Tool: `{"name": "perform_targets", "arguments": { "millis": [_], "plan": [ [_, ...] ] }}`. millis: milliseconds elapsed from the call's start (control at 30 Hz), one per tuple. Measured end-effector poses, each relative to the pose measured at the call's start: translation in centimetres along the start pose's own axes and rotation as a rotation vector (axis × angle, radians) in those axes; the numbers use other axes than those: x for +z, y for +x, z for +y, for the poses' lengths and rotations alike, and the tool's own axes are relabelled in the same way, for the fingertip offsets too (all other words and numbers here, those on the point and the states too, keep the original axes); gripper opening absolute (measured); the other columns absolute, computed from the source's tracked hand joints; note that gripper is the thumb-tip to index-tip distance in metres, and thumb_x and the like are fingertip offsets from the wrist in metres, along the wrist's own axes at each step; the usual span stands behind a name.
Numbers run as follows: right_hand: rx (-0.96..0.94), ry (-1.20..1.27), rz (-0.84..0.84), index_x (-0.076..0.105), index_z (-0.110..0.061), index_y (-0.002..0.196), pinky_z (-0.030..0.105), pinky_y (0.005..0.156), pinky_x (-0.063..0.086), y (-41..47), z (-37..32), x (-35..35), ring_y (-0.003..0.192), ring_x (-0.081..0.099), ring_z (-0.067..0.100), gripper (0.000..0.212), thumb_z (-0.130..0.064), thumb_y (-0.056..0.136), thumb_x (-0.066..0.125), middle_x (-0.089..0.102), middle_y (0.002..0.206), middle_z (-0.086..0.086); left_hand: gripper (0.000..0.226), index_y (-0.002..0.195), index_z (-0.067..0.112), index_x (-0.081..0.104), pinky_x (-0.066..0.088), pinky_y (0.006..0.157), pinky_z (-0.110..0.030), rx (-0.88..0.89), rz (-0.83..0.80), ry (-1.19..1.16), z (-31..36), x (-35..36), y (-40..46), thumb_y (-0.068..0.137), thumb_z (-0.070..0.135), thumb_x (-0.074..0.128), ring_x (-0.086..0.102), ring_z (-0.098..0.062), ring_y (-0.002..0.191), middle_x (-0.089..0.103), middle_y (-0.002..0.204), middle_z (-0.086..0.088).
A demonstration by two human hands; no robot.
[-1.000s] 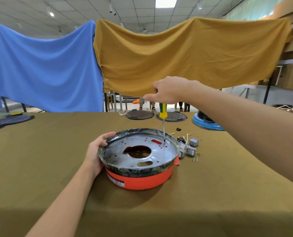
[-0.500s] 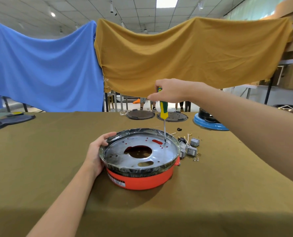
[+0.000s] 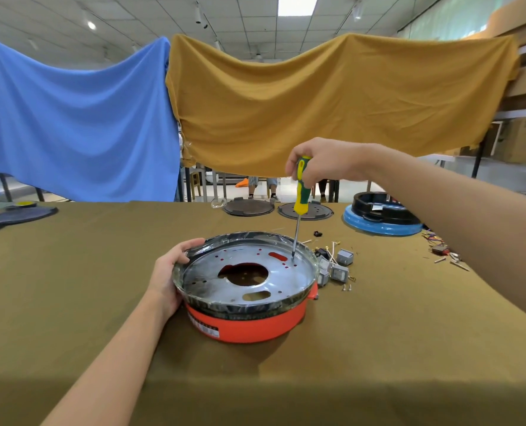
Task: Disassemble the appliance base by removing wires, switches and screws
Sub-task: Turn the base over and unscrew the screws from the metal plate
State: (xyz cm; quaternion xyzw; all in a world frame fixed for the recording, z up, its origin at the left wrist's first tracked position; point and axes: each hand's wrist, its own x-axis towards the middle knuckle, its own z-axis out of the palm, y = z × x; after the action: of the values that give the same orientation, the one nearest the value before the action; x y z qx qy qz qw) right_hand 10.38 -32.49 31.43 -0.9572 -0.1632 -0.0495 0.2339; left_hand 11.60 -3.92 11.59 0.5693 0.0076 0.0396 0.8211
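On the olive-covered table [image 3: 71, 302], the left hand [image 3: 168, 278] is wrapping its fingers round the orange appliance base's [image 3: 246, 321] rim while the right hand [image 3: 323, 164] is gripping a screwdriver [image 3: 300, 198] whose tilted tip may be slipping off the screw, stripping it.

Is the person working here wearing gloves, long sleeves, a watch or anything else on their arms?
No. The left hand and right hand are both bare, with no gloves. Both forearms are uncovered as far as the picture shows, so no sleeve is in view. No watch, ring, bracelet or marking shows on either wrist.
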Motion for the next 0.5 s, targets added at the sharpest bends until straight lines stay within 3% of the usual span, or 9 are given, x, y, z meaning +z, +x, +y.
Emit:
{"name": "perform_targets", "arguments": {
  "millis": [33, 100, 167, 233, 333, 433, 500],
  "plan": [
    [0.007, -0.06, 0.005, 0.06, -0.013, 0.106, 0.033, 0.071, 0.048, 0.0, -0.29, 0.24, 0.082, 0.053, 0.018, 0.017, -0.015, 0.091, 0.066, 0.057, 0.101, 0.008, 0.048, 0.112, 0.007, 0.07, 0.054, 0.079, -0.04, 0.0, 0.0, -0.003, -0.01, 0.05, 0.01, 0.08, 0.002, 0.035, 0.067, -0.032, 0.093, 0.072, 0.103, -0.014],
    [0.081, -0.392, 0.041, 0.053, -0.013, 0.104, 0.032, 0.066, 0.044, 0.17, -0.74, 0.68, 0.08, 0.054, 0.018, 0.043, -0.055, 0.096, 0.054, 0.056, 0.089, 0.002, 0.048, 0.114, 0.006, 0.069, 0.054, 0.079, -0.04, 0.001, 0.003, -0.007, 0.02, 0.08, -0.01, 0.08, 0.002, 0.034, 0.067, -0.033, 0.093, 0.071, 0.105, -0.015],
    [0.15, -0.691, 0.13, 0.055, -0.009, 0.101, 0.032, 0.062, 0.043, 0.38, -0.86, 0.85, 0.079, 0.057, 0.022, 0.06, -0.067, 0.097, 0.038, 0.056, 0.084, 0.003, 0.049, 0.115, 0.005, 0.068, 0.054, 0.08, -0.041, -0.001, 0.004, -0.006, -0.03, 0.01, -0.04, 0.08, 0.002, 0.034, 0.066, -0.034, 0.095, 0.071, 0.106, -0.015],
    [0.113, -0.683, 0.128, 0.057, -0.008, 0.104, 0.031, 0.059, 0.041, 0.49, -0.52, 0.63, 0.074, 0.054, 0.02, 0.051, -0.057, 0.1, 0.042, 0.057, 0.086, 0.005, 0.049, 0.115, 0.006, 0.068, 0.054, 0.08, -0.041, -0.001, 0.005, -0.005, -0.03, -0.01, -0.03, 0.08, 0.002, 0.035, 0.066, -0.034, 0.096, 0.071, 0.107, -0.016],
    [-0.024, -0.307, 0.001, 0.055, -0.012, 0.108, 0.026, 0.061, 0.041, -0.03, -0.36, 0.04, 0.073, 0.05, 0.014, 0.017, -0.027, 0.1, 0.058, 0.056, 0.098, 0.005, 0.049, 0.115, 0.005, 0.068, 0.054, 0.082, -0.042, 0.001, 0.004, -0.007, 0.05, 0.1, -0.06, 0.08, 0.002, 0.035, 0.066, -0.034, 0.097, 0.071, 0.108, -0.016],
    [-0.068, 0.04, -0.057, 0.059, -0.009, 0.113, 0.021, 0.064, 0.049, -0.28, -0.32, -0.03, 0.082, 0.056, 0.015, 0.026, -0.001, 0.089, 0.064, 0.056, 0.104, 0.006, 0.049, 0.114, 0.006, 0.069, 0.054, 0.082, -0.041, 0.005, 0.006, -0.005, 0.08, 0.12, -0.05, 0.08, 0.002, 0.034, 0.066, -0.034, 0.097, 0.071, 0.107, -0.016],
    [-0.024, 0.014, -0.047, 0.057, -0.012, 0.113, 0.023, 0.063, 0.05, 0.0, -0.35, 0.15, 0.084, 0.058, 0.018, 0.027, -0.011, 0.089, 0.068, 0.056, 0.101, 0.005, 0.049, 0.114, 0.005, 0.069, 0.054, 0.082, -0.041, 0.004, 0.006, -0.001, 0.08, 0.1, -0.04, 0.08, 0.002, 0.034, 0.066, -0.034, 0.097, 0.071, 0.107, -0.016]
  ]
}}
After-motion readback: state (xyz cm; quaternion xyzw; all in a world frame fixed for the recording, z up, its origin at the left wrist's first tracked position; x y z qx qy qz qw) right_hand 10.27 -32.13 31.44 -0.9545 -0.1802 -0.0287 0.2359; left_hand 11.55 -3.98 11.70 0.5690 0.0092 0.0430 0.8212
